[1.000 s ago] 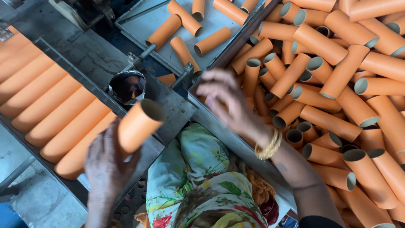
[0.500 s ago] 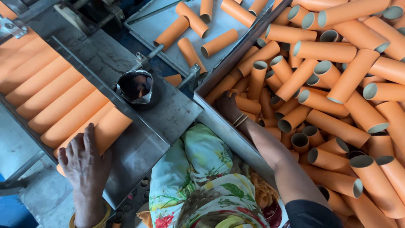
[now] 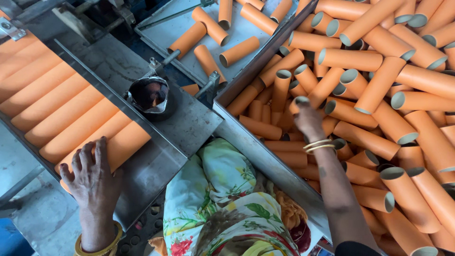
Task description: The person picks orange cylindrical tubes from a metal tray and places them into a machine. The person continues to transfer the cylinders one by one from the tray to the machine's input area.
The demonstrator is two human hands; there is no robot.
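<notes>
Fingers of our left hand [image 3: 92,178] lay spread, grasping nothing, on the last orange tube [image 3: 106,149] at lower left, while our right hand [image 3: 308,121] clenched a tube [image 3: 295,106] in the bin [image 3: 251,142] at centre right.

The tubes [image 3: 365,59] look like matt orange cardboard, smooth-skinned with pale grey inner walls. The bin [image 3: 265,156] and tray [image 3: 161,33] are dull, scuffed grey metal. Bangles [image 3: 316,146] gleam glossy gold; floral cloth [image 3: 222,199] looks soft.
</notes>
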